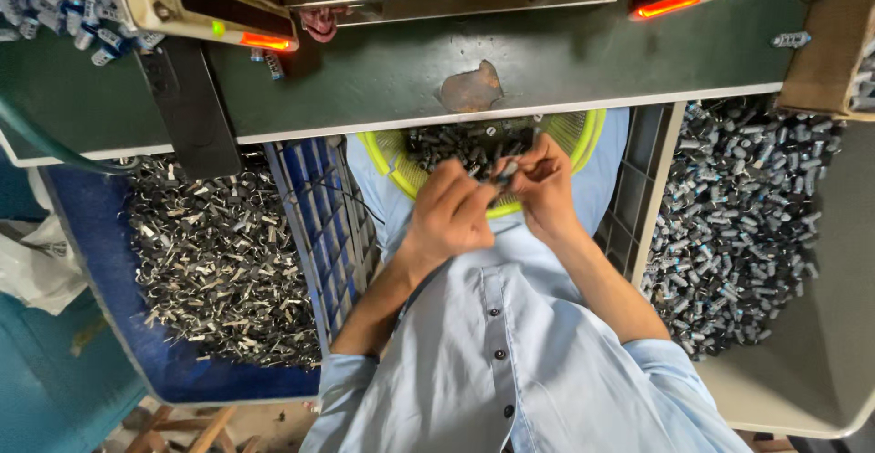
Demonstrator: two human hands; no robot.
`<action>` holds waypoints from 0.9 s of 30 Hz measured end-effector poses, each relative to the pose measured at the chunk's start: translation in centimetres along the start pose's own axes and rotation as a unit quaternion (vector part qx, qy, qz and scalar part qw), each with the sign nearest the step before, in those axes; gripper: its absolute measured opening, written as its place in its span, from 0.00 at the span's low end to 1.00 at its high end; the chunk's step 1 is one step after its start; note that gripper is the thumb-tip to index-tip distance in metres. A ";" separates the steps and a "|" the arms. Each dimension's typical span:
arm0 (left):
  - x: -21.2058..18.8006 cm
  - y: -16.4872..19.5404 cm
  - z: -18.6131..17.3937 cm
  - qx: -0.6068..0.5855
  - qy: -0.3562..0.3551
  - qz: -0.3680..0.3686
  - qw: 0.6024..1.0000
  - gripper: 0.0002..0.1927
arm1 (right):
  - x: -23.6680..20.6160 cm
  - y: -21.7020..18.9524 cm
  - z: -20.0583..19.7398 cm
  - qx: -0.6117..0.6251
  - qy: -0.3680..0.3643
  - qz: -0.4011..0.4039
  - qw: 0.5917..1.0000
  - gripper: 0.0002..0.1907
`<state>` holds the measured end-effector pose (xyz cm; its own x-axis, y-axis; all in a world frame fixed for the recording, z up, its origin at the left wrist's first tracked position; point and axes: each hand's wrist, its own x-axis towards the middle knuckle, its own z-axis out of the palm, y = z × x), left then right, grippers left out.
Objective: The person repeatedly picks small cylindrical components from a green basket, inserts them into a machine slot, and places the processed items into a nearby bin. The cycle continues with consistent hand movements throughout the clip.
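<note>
My left hand (453, 213) and my right hand (543, 184) meet over a yellow-green basket (398, 170) in my lap. The basket holds several small dark cylindrical parts (456, 146). Both hands pinch one or a few of these small parts (502, 173) between their fingertips, close together. How many parts are held is too small to tell. My light blue shirt fills the bottom of the view.
A green work table (565, 61) with a machine (210, 6) showing orange lights spans the top. A blue crate (310, 225) of small metal pieces sits at the left. A grey crate (638, 198) of dark cylindrical parts sits at the right. More blue-grey parts (55, 11) lie top left.
</note>
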<state>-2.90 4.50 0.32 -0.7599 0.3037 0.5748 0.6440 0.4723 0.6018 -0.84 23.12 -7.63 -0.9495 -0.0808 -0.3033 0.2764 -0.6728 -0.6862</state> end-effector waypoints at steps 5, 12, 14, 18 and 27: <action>-0.7 0.7 -1.8 -0.023 0.084 -0.059 0.994 0.11 | 1.0 -0.9 0.6 0.137 0.056 0.138 0.979 0.19; -3.9 -1.3 -0.8 -0.425 0.009 -0.477 0.769 0.07 | 6.2 -6.9 7.3 -0.205 -0.017 -0.167 0.964 0.21; -4.9 -1.3 -0.4 -0.498 -0.024 -0.419 0.759 0.11 | 9.0 -9.5 10.5 -0.320 -0.113 -0.344 0.875 0.21; -6.0 -1.0 0.1 -0.530 -0.010 -0.330 0.781 0.29 | 15.4 -12.1 14.4 -0.562 -0.068 -0.549 0.614 0.16; -6.4 -1.9 -1.2 -0.514 0.067 -0.345 0.782 0.31 | 15.6 -13.3 15.5 -0.584 -0.162 -0.428 0.670 0.17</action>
<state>0.83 0.67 -3.90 -0.9864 0.1476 -0.0721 -0.1320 -0.4508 0.8828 -21.63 19.41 6.97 -0.7645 -0.3159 0.5619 -0.6425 0.4448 -0.6240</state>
